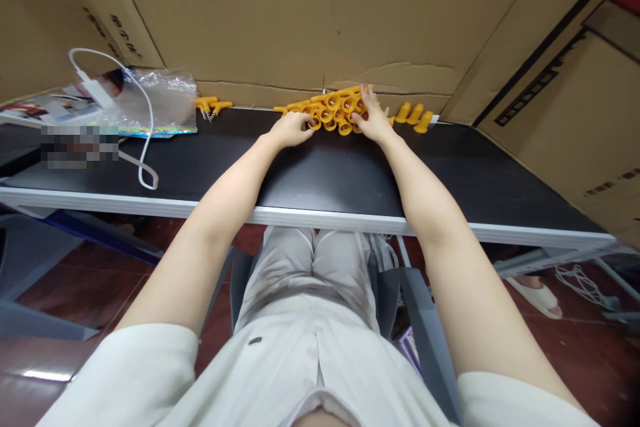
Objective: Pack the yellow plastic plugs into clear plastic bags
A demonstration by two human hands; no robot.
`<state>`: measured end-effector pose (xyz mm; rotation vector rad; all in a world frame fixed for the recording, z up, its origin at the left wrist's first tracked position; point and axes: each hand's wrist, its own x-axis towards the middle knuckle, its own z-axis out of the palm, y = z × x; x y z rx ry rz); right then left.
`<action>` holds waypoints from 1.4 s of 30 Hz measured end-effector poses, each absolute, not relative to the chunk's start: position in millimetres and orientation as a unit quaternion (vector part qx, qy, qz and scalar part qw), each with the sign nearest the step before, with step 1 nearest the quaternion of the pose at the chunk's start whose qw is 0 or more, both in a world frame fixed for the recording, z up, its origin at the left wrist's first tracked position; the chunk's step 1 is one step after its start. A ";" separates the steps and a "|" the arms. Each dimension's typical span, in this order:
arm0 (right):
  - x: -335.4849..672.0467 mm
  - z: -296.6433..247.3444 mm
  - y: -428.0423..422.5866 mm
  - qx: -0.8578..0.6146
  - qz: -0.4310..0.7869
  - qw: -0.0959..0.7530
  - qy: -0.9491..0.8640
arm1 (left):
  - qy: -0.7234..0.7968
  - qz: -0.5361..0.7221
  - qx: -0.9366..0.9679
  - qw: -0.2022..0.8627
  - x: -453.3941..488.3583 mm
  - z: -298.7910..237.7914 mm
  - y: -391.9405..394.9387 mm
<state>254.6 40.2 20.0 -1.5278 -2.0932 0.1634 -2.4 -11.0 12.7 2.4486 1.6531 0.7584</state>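
A stacked pile of yellow bell-shaped plastic pieces (pixel 331 125) lies against the cardboard at the back of the table, their round open ends facing me. At the pile's left end is my left hand (pixel 291 129), its fingers bent and thumb apart, touching the nearest pieces. My right hand (pixel 373 117) rests against the right end with its fingers spread. Both hands flank the pile, and neither has a piece enclosed. Several yellow pieces (pixel 414 117) stand in a row to the right. On the left are yellow T-shaped handles (pixel 213 105) with metal spirals.
A clear plastic bag (pixel 165 100) and a white cable (pixel 150 120) with a white plug (pixel 99 92) lie on the left of the black table (pixel 330 180). Tall cardboard (pixel 300 13) walls the back and right. A slippered foot (pixel 537 297) shows below right.
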 end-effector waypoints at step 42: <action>358.5 -3.0 48.9 -0.826 0.064 0.148 -0.541 | 0.599 0.283 0.749 0.025 -18.7 20.9 -5.5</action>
